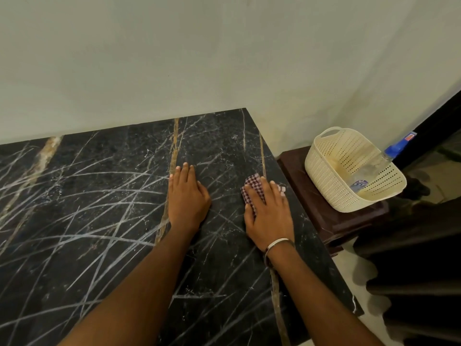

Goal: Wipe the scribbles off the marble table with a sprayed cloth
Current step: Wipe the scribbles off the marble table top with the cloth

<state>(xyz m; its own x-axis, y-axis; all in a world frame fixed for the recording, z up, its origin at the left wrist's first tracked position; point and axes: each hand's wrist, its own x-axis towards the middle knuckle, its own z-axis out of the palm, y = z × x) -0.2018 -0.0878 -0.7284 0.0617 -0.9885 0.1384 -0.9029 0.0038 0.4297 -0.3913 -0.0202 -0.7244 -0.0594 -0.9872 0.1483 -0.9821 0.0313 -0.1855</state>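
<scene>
Head view: right hand [270, 216] fingers flat on checked cloth [252, 189]; left hand [188, 198] fingers together on marble table [99, 221]

Glossy black veined marble table [99, 221], checked woven cloth [252, 189], perforated cream plastic basket [324, 171], dark polished wooden stand [349, 221].

Cloth [252, 189] mostly under right hand [269, 216].
</scene>
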